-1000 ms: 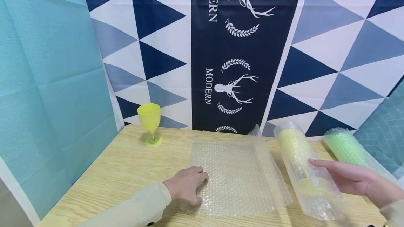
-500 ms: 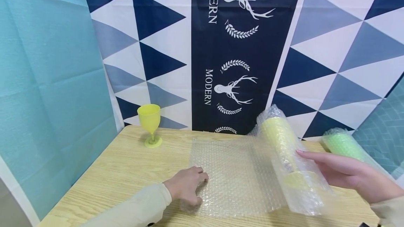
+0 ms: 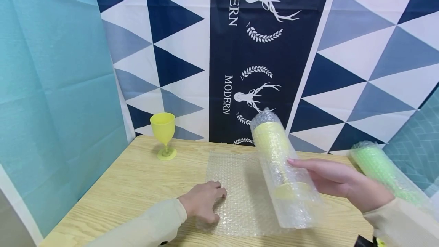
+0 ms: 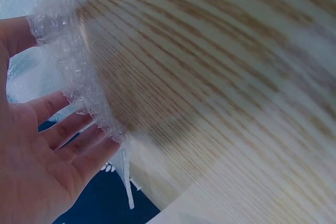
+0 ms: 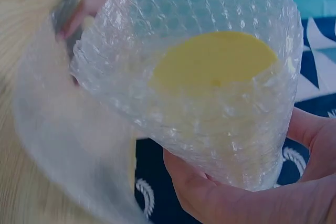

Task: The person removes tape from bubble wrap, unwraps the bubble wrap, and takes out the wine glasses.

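A sheet of clear bubble wrap (image 3: 236, 209) lies flat on the wooden table. My left hand (image 3: 202, 201) rests on its left edge; in the left wrist view the fairly straight fingers and thumb touch the crinkled edge (image 4: 79, 77). My right hand (image 3: 332, 178) grips a yellow goblet rolled in bubble wrap (image 3: 274, 144), tilted over the sheet's right half, thumb on top. In the right wrist view the goblet's round yellow base (image 5: 218, 59) shows inside the open end of the roll, with fingers around its lower side.
An unwrapped yellow goblet (image 3: 164, 127) stands upright at the table's back left. A green item in bubble wrap (image 3: 377, 163) lies at the right, behind my right forearm. Patterned cloth (image 3: 181, 18) hangs along the table's back edge, and a teal cloth (image 3: 58, 87) on the left.
My right hand has lifted the wrapped goblet and carried it left, from beside the sheet to above its right half. My left hand has stayed on the sheet's edge.
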`<state>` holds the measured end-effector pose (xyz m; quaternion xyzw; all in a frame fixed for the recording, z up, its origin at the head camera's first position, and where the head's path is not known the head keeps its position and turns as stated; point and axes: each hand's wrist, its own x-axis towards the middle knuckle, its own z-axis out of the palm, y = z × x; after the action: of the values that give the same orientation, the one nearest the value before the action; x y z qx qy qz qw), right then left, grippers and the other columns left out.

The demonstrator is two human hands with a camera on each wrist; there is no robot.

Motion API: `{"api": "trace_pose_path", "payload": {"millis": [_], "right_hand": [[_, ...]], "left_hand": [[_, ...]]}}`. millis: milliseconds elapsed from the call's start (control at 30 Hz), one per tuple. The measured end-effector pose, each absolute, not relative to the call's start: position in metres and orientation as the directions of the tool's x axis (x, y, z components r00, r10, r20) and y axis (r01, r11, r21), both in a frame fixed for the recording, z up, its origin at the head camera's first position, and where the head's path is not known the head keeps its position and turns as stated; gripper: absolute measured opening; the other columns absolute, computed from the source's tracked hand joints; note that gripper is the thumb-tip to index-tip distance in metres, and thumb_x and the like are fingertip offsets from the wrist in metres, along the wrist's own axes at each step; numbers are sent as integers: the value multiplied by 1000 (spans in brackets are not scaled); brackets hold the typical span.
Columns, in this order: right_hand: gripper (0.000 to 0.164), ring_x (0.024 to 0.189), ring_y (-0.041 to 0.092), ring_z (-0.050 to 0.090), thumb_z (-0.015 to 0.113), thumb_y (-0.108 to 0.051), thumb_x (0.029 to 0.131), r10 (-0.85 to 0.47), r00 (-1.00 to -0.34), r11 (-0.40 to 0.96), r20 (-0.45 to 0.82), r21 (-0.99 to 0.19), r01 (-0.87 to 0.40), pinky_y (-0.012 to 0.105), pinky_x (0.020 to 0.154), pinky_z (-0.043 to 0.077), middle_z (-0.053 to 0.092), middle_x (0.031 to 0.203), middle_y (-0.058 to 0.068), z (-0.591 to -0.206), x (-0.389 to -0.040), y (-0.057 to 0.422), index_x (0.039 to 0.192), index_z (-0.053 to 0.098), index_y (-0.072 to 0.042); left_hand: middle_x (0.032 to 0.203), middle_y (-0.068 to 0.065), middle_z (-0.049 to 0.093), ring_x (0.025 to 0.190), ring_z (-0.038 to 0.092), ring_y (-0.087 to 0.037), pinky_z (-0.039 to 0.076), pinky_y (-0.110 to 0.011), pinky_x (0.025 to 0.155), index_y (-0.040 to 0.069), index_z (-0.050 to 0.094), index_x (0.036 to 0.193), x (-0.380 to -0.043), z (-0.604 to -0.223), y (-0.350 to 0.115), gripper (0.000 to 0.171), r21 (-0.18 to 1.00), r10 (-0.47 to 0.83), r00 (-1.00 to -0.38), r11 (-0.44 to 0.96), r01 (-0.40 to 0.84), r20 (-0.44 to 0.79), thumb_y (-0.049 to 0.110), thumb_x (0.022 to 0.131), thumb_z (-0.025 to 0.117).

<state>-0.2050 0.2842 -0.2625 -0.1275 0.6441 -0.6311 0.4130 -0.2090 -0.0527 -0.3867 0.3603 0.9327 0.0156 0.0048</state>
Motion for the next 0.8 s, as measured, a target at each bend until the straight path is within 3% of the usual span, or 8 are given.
{"api": "trace_pose_path", "payload": {"millis": [300, 533, 800], "right_hand": [[65, 109, 9, 60, 48, -35, 100, -559, -728, 212, -397, -917, 337, 34, 102, 47, 61, 118, -2, -289, -205, 233, 142, 18, 5], [47, 105, 9, 62, 50, -32, 99, -556, -739, 153, -381, -921, 359, 32, 100, 48, 65, 111, -4, -321, -208, 220, 130, 40, 1], [48, 101, 9, 63, 53, -31, 98, -488, -777, 112, -399, -911, 397, 35, 101, 47, 65, 107, -3, -343, -212, 217, 130, 39, 2]], "left_hand": [[105, 8, 60, 99, 58, -8, 52, -19, 79, 21, 61, 115, -206, -385, -53, 53, 15, 668, -744, 744, 668, 9, 41, 68, 76], [102, 8, 59, 95, 57, -7, 51, -18, 76, 21, 61, 115, -208, -385, -52, 54, 15, 674, -739, 739, 674, 6, 41, 67, 77], [103, 8, 59, 96, 57, -8, 51, -18, 77, 21, 61, 115, -206, -384, -52, 54, 24, 678, -735, 735, 678, 8, 41, 67, 76]]}}
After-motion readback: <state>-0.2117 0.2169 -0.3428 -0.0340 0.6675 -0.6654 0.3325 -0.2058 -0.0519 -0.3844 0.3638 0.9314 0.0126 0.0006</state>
